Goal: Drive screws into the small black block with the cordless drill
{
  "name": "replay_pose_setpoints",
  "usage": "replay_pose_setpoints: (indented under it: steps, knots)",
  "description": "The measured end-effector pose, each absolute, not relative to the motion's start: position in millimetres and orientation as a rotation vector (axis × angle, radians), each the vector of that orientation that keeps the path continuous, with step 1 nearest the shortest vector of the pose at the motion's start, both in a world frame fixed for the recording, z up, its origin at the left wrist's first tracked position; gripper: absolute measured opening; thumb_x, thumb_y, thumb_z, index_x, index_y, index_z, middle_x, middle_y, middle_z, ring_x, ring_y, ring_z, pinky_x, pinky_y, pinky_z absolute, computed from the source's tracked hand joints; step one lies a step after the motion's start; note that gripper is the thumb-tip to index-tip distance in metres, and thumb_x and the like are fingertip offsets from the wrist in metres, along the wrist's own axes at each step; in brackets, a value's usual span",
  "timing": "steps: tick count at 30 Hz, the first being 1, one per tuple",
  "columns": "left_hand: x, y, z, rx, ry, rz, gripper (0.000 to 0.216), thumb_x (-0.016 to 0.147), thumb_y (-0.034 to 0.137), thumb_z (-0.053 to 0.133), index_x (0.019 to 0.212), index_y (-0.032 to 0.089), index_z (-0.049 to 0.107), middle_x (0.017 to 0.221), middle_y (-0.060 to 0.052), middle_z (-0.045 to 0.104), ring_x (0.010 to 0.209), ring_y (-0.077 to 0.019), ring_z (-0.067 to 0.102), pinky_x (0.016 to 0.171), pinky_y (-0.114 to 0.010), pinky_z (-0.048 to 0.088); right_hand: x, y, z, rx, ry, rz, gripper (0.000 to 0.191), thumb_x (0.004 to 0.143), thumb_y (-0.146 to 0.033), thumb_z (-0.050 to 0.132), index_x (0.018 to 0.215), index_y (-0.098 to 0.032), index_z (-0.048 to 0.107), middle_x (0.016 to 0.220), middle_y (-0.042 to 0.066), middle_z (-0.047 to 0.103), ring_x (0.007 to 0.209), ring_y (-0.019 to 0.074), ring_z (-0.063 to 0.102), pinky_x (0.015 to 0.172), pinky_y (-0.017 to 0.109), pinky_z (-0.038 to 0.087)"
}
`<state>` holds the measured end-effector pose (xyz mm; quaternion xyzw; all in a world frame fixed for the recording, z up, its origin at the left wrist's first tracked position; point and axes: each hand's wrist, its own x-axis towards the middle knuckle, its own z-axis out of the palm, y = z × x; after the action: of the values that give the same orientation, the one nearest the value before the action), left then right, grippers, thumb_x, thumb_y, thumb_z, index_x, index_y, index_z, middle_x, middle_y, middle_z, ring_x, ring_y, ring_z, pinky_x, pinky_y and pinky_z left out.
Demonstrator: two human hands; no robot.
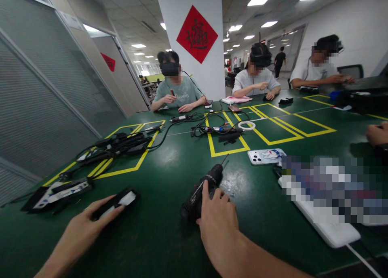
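Note:
My left hand [87, 225] is closed around a dark, oblong block with a white label [127, 199], thumb along one side and fingers along the other. I cannot tell what kind of thing the block is. A black power drill [192, 201] lies on the green table, its thin bit pointing away and slightly right. My right hand [220, 213] grips the drill from the right, with the index finger stretched along its body and the other fingers curled over its side. The drill's handle is mostly hidden beneath that hand.
Tangled black cables and adapters [121, 144] lie at left, with more cables [218, 128] farther back. To the right are a phone [263, 156] and a white power bank or similar slab [327, 225]. Co-workers sit across the table; another person's hand [377, 133] shows at the right edge.

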<state>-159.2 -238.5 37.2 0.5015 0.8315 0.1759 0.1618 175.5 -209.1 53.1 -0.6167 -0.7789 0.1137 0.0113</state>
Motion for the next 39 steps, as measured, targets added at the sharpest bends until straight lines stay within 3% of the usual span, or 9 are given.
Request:
replay_pose_setpoints:
  steps: [2, 5, 10, 14, 18, 22, 26, 32, 39]
  knots:
    - [-140, -214, 28, 1.525, 2.272, 0.613, 0.055, 0.070, 0.064, 0.049, 0.118, 0.037, 0.046, 0.118, 0.007, 0.057, 0.107, -0.0247, 0.053, 0.093, -0.042, 0.042, 182, -209, 53, -1.893, -2.427, 0.494, 0.090, 0.068, -0.027, 0.064, 0.143, -0.018, 0.016, 0.109, 0.024, 0.052, 0.084, 0.0314, 0.060, 0.063, 0.040, 0.047]
    - [-90, -173, 23, 1.721, 2.073, 0.744, 0.056, 0.070, 0.058, 0.055, 0.115, 0.025, 0.052, 0.114, -0.002, 0.057, 0.103, -0.0253, 0.054, 0.090, -0.038, 0.042, 197, -207, 51, -1.730, -2.420, 0.664, 0.099, 0.063, -0.023, 0.065, 0.144, -0.018, 0.008, 0.114, 0.023, 0.049, 0.080, 0.0292, 0.062, 0.065, 0.038, 0.047]
    - [-17, -102, 8, 1.912, 1.747, 0.947, 0.052, 0.070, 0.051, 0.058, 0.111, 0.020, 0.057, 0.104, -0.006, 0.061, 0.094, -0.0235, 0.058, 0.085, -0.036, 0.045, 229, -201, 40, -1.498, -2.223, 0.818, 0.093, 0.068, -0.026, 0.059, 0.144, -0.020, 0.005, 0.114, 0.019, 0.052, 0.091, 0.0288, 0.059, 0.076, 0.039, 0.043]
    - [18, -50, -8, 1.907, 1.580, 1.053, 0.051, 0.066, 0.046, 0.064, 0.108, 0.018, 0.058, 0.102, -0.007, 0.063, 0.092, -0.0228, 0.059, 0.084, -0.035, 0.045, 258, -190, 47, -1.335, -2.035, 1.017, 0.090, 0.066, -0.020, 0.062, 0.143, -0.022, 0.015, 0.114, 0.013, 0.054, 0.097, 0.0231, 0.056, 0.082, 0.034, 0.042]
    - [42, -17, -15, 1.883, 1.450, 1.086, 0.052, 0.063, 0.042, 0.068, 0.108, 0.017, 0.058, 0.101, -0.007, 0.063, 0.091, -0.0219, 0.059, 0.084, -0.034, 0.046, 283, -177, 64, -1.234, -1.690, 1.239, 0.084, 0.068, -0.023, 0.061, 0.141, -0.022, 0.019, 0.107, 0.008, 0.058, 0.079, 0.0163, 0.059, 0.071, 0.030, 0.045]
    - [52, -7, -17, 1.854, 1.332, 1.089, 0.052, 0.065, 0.039, 0.068, 0.110, 0.017, 0.057, 0.100, -0.006, 0.063, 0.087, -0.0200, 0.059, 0.080, -0.032, 0.046, 292, -179, 70, -1.027, -1.398, 1.376, 0.058, 0.076, -0.034, 0.053, 0.129, -0.018, 0.039, 0.081, 0.005, 0.062, 0.067, 0.0168, 0.058, 0.063, 0.030, 0.045]
    - [51, -7, -15, 1.842, 1.253, 1.066, 0.051, 0.065, 0.036, 0.067, 0.112, 0.018, 0.055, 0.099, -0.004, 0.063, 0.085, -0.0186, 0.059, 0.078, -0.031, 0.047, 289, -191, 67, -1.065, -1.296, 1.353, 0.040, 0.080, -0.040, 0.047, 0.111, -0.015, 0.055, 0.059, 0.002, 0.055, 0.056, 0.0174, 0.054, 0.061, 0.033, 0.043]
    - [49, -7, -7, 1.871, 1.176, 1.021, 0.048, 0.067, 0.036, 0.066, 0.112, 0.020, 0.056, 0.104, -0.004, 0.062, 0.091, -0.0196, 0.058, 0.086, -0.034, 0.044, 280, -195, 64, -1.226, -1.358, 1.401, 0.029, 0.081, -0.036, 0.050, 0.100, -0.015, 0.058, 0.058, -0.001, 0.056, 0.057, 0.0149, 0.055, 0.062, 0.029, 0.043]
    - [47, -4, -9, 1.924, 1.173, 1.044, 0.030, 0.067, 0.037, 0.065, 0.092, 0.020, 0.067, 0.100, -0.005, 0.062, 0.096, -0.0203, 0.056, 0.092, -0.034, 0.040, 276, -199, 66, -1.328, -1.408, 1.415, 0.030, 0.082, -0.038, 0.048, 0.101, -0.016, 0.057, 0.057, -0.003, 0.055, 0.057, 0.0143, 0.054, 0.064, 0.027, 0.042]
